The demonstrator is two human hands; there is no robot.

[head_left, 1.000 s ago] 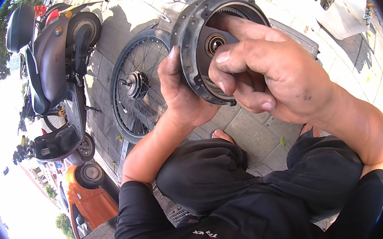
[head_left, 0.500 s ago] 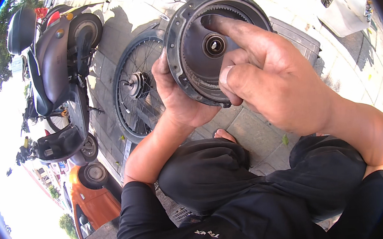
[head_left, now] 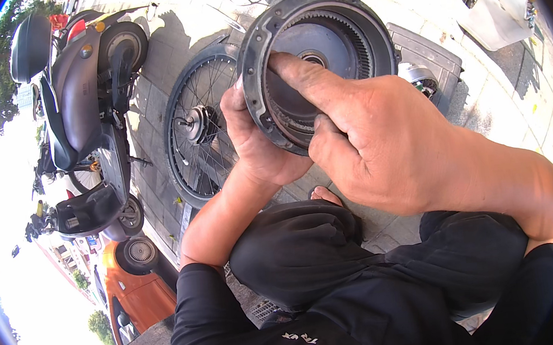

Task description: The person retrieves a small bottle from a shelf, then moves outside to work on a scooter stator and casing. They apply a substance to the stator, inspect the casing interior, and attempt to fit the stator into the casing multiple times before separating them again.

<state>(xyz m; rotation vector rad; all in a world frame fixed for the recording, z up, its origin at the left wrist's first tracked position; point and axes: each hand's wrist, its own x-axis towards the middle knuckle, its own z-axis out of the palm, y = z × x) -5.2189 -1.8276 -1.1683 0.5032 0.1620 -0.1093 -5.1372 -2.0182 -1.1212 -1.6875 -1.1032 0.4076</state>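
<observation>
My left hand point(head_left: 253, 138) grips a dark round hub motor shell point(head_left: 380, 39) by its left side, fingers mostly hidden behind it. The shell tilts so its open side faces me. Inside run a toothed ring gear point(head_left: 359, 48) and a smooth dark floor with a bearing point(head_left: 311, 58) at its centre, partly covered by a finger. My right hand point(head_left: 379, 136) reaches over the shell's lower edge. Its index finger is stretched into the opening near the left inner wall. The thumb stands apart, bent near the lower rim, and the remaining fingers are hidden.
A spoked wheel point(head_left: 176, 135) with a hub motor lies on the paving at left. Beyond it stands a scooter point(head_left: 78, 118), with an orange car point(head_left: 134, 279) lower down. Behind the shell are a grey case point(head_left: 442, 57) and a silver round part point(head_left: 419, 75); a white container point(head_left: 498, 21) sits far right.
My right index finger has moved from the upper inside of the shell down to its left inner wall. The shell has tilted, showing more inner wall, and the silver part has come into view.
</observation>
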